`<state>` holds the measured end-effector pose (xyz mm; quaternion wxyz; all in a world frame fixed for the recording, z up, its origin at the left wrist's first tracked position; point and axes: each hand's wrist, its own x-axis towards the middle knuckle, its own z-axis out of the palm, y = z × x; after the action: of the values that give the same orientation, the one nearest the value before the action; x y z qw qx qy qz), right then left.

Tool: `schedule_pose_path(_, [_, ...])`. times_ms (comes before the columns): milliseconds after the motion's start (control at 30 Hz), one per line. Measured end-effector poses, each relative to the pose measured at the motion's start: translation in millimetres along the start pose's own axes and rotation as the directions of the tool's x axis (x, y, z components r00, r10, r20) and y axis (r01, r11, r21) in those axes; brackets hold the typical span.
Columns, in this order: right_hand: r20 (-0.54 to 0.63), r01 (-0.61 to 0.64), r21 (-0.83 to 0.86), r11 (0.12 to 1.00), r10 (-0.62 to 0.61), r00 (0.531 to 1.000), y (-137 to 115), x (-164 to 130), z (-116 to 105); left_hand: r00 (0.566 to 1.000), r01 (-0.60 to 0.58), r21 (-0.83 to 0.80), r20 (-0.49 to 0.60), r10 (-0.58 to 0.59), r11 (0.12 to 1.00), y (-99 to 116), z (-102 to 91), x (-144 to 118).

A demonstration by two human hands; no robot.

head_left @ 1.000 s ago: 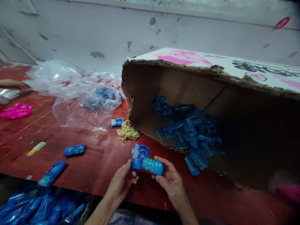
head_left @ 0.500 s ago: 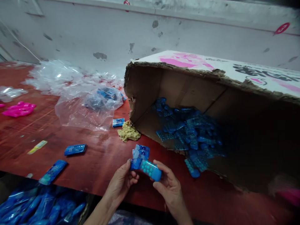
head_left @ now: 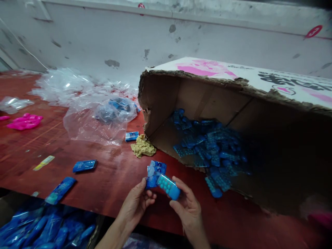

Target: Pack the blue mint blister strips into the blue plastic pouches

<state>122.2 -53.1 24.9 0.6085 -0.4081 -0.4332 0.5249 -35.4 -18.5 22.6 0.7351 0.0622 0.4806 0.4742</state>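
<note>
My left hand (head_left: 136,204) pinches a blue printed label card (head_left: 155,172) at its lower end, just above the red table's near edge. My right hand (head_left: 187,206) grips a small blue case (head_left: 168,186) with turquoise beads showing, tilted down to the right and touching the card. Both hands hold these together. To the right lies a large cardboard box (head_left: 160,97) on its side, with a pile of the same blue cases (head_left: 207,148) inside and spilling toward its torn mouth.
Clear plastic bags (head_left: 95,117) lie crumpled at the back left, one holding blue items. A tan rag (head_left: 142,147), loose blue packets (head_left: 84,165) and pink pieces (head_left: 24,121) lie on the red table (head_left: 109,183). A bin of blue packets (head_left: 46,230) sits below the near edge.
The blue case has tipped from lying level to slanting down to the right, and it has moved up against the card. My hands stay in the same place.
</note>
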Motion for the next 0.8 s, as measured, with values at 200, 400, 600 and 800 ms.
schedule_pose_path(200, [0.027, 0.049, -0.104, 0.993, -0.046, 0.999, 6.0, -6.8, -2.5, 1.0, 0.015, -0.021, 0.003, -0.015, 1.0, -1.2, 2.9, 2.2])
schedule_pose_path(400, [0.083, 0.07, -0.115, 0.991, -0.061, 0.995, 7.2, -6.1, -8.0, 0.998, -0.01, 0.008, 0.06, 0.01, 1.0, 1.8, 0.5, 4.3])
schedule_pose_path(600, [0.091, 0.066, -0.092, 0.994, -0.058, 0.994, 3.6, -3.8, -5.6, 0.997, -0.028, 0.007, 0.079, 0.027, 1.0, 4.7, -1.8, 5.5])
schedule_pose_path(800, [0.09, 0.071, -0.059, 0.996, -0.066, 0.994, 2.5, -3.5, -3.0, 0.995, -0.072, -0.014, 0.068, 0.073, 0.997, 4.9, -0.3, 7.2])
